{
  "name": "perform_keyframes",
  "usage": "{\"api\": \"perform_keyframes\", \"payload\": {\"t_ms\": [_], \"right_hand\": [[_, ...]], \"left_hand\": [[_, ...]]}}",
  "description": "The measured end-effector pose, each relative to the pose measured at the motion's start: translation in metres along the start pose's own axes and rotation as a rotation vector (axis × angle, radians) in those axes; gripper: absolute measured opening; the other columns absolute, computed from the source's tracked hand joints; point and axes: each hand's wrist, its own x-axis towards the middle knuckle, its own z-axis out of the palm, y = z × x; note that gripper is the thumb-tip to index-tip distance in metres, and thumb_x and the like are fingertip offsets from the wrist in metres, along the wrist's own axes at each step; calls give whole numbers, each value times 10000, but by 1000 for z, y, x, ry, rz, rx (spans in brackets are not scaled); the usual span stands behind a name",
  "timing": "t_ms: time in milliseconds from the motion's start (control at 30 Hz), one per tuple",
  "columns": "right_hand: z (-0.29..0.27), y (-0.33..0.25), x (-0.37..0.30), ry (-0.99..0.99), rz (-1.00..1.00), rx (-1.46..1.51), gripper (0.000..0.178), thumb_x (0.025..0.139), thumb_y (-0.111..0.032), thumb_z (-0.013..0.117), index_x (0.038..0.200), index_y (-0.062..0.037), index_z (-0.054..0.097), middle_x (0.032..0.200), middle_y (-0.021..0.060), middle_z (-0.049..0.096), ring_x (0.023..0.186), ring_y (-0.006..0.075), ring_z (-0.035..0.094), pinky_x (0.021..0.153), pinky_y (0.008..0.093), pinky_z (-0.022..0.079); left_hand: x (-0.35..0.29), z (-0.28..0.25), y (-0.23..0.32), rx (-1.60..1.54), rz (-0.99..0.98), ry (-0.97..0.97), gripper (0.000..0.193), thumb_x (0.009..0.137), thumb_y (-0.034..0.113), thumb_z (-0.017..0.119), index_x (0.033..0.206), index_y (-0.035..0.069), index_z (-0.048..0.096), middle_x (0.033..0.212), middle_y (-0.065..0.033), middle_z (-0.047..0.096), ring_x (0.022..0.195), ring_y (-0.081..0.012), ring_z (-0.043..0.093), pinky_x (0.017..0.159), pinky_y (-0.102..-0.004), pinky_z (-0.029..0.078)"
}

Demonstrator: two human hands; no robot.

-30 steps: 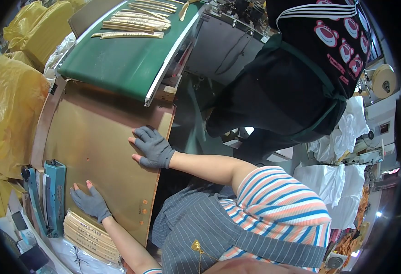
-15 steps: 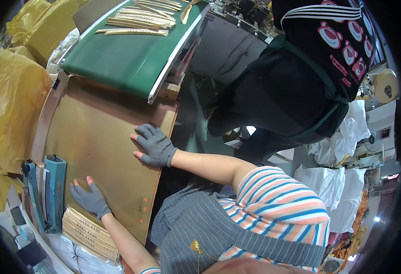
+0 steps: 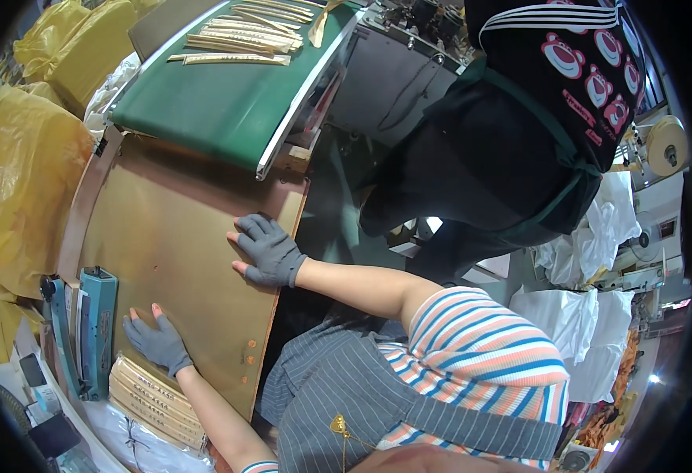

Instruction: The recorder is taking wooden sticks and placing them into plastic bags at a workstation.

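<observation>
My left hand [image 3: 159,344], in a grey glove with bare fingertips, rests with fingers spread on a tan tabletop [image 3: 196,236]. Nothing is in it. Just below its wrist lies a stack of slim paper-wrapped packets [image 3: 152,402], which look like chopsticks in sleeves. Farther right, my right hand [image 3: 268,251] wears the same kind of glove and lies with its fingers apart near the right edge of the tabletop, also holding nothing. Beyond both hands, several more slim packets [image 3: 243,39] lie at the far end of a green conveyor belt [image 3: 192,110].
A teal sealer-like device [image 3: 97,331] stands left of my left hand. Yellow plastic bags [image 3: 26,189] line the left side. Another person in dark clothes [image 3: 488,150] stands at the right of the belt. White sacks [image 3: 555,315] are farther right.
The other person's torso has shifted slightly to the left. Both my hands have stayed where they were on the tabletop.
</observation>
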Motion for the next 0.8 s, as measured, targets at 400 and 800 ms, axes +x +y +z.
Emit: {"api": "perform_keyframes", "payload": {"t_ms": [400, 800], "right_hand": [[-2, 0, 1, -16, 12, 9, 498, 766, -347, 608, 1144, -33, 523, 1207, 203, 440, 1154, 366, 398, 977, 453, 336], [-2, 3, 0, -22, 23, 29, 505, 765, -349, 606, 1150, -32, 523, 1212, 210, 437, 1154, 376, 398, 993, 459, 326]], "left_hand": [[-1, 0, 0, 5, -5, -10, 551, 865, 430, 548, 1225, 14, 510, 1308, -213, 443, 1221, -343, 404, 1012, -419, 334], [0, -1, 2, 11, -3, -12, 551, 866, 423, 548, 1232, 15, 506, 1306, -216, 447, 1221, -343, 411, 1012, -419, 336]]}}
